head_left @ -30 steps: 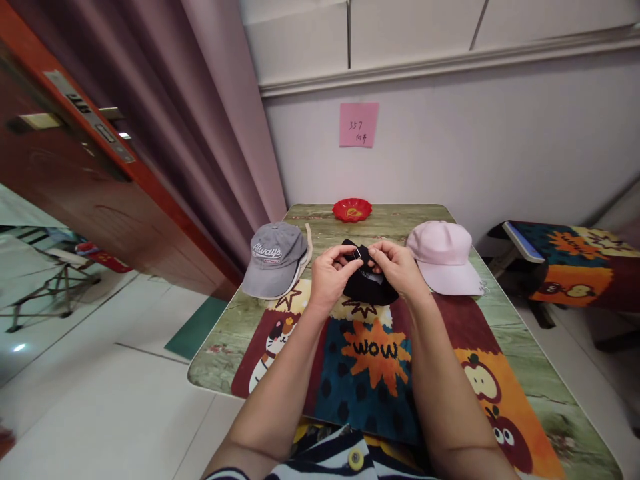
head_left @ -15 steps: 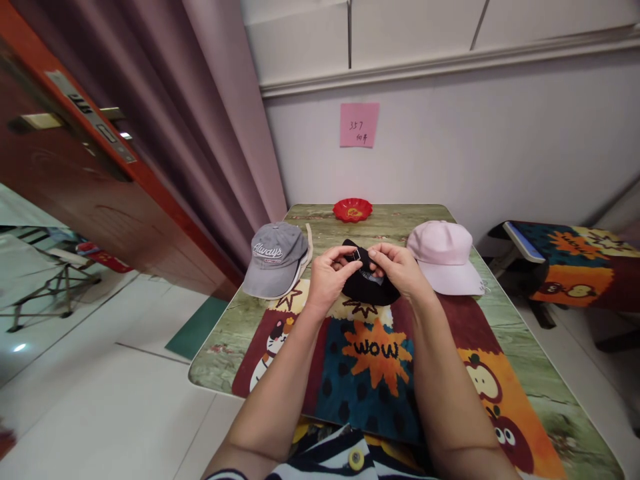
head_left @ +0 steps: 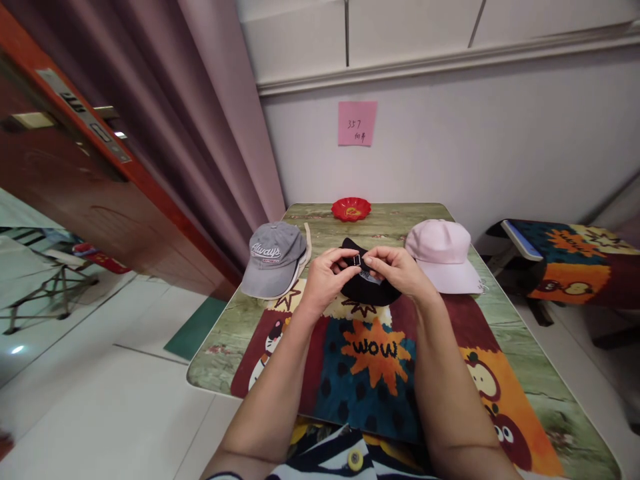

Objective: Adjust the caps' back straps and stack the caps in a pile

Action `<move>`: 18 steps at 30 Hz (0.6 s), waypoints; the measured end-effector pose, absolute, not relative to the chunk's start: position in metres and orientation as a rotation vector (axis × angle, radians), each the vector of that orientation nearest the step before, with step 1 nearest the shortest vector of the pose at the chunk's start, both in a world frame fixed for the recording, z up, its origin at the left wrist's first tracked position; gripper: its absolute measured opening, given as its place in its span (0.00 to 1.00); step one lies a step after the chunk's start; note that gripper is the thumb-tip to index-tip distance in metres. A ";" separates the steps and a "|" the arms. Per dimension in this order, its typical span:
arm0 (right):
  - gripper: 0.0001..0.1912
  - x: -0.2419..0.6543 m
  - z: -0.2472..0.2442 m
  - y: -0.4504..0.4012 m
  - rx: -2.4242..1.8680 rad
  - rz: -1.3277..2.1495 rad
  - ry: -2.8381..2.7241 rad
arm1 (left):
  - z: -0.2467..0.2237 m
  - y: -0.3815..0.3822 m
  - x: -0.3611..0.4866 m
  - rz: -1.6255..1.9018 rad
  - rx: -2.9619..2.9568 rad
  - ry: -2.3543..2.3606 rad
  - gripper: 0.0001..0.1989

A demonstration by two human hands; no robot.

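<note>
A black cap [head_left: 373,291] lies over the colourful mat in the middle of the table, its back strap toward my hands. My left hand [head_left: 327,272] pinches the strap beside a small metal buckle [head_left: 357,260]. On the other side of the buckle, my right hand [head_left: 393,267] pinches the strap between thumb and fingers. Left of my hands sits a grey cap [head_left: 273,257] with white lettering, a beige strap standing up behind it. A pink cap [head_left: 443,253] with small rings on its brim rests to the right.
A red scalloped dish [head_left: 351,209] stands at the back of the wood-patterned table [head_left: 220,347]. The mat [head_left: 345,400] covers the table's front part. A door [head_left: 115,200] and curtain [head_left: 220,100] are at left; another table [head_left: 575,260] is at right.
My right hand's fingers have shifted slightly left, closer to the buckle, and the strap end shows more plainly between both hands. The caps and dish have stayed in place.
</note>
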State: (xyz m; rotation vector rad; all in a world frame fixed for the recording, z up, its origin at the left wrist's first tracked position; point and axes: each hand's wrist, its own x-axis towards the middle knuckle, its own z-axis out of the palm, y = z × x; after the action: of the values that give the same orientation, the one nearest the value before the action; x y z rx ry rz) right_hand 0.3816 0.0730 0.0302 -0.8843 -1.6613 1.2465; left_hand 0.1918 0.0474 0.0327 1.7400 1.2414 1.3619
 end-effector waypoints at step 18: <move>0.14 0.381 0.038 0.067 -0.864 1.153 -1.694 | 0.039 0.040 0.189 1.317 1.944 1.289 0.12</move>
State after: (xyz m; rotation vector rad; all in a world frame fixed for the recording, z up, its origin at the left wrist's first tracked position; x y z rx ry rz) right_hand 0.3812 0.0668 0.0381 -0.8636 -1.6936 1.1528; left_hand 0.1892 0.0401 0.0387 1.9437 1.2891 1.3173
